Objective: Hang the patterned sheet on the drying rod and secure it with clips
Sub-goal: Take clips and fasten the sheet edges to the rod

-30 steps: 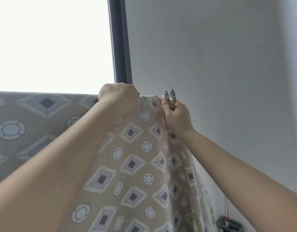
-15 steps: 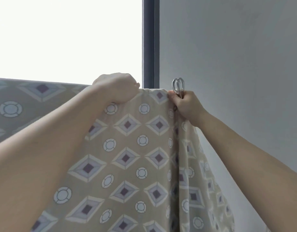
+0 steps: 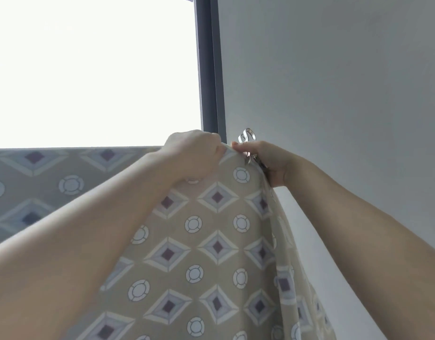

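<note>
Metal clip [image 3: 246,136] in right fingers [image 3: 252,146], touching sheet [image 3: 217,217].

bright window [image 3: 89,69], dark frame [image 3: 209,69], grey wall [image 3: 334,82]

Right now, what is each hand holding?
Left hand: grips the top edge of the patterned sheet.
Right hand: holds a metal clip at the sheet's end.

rod: hidden under sheet [image 3: 211,241] | clip [image 3: 247,137]: lower half inside right hand [image 3: 268,160] | sheet: cut off below
</note>
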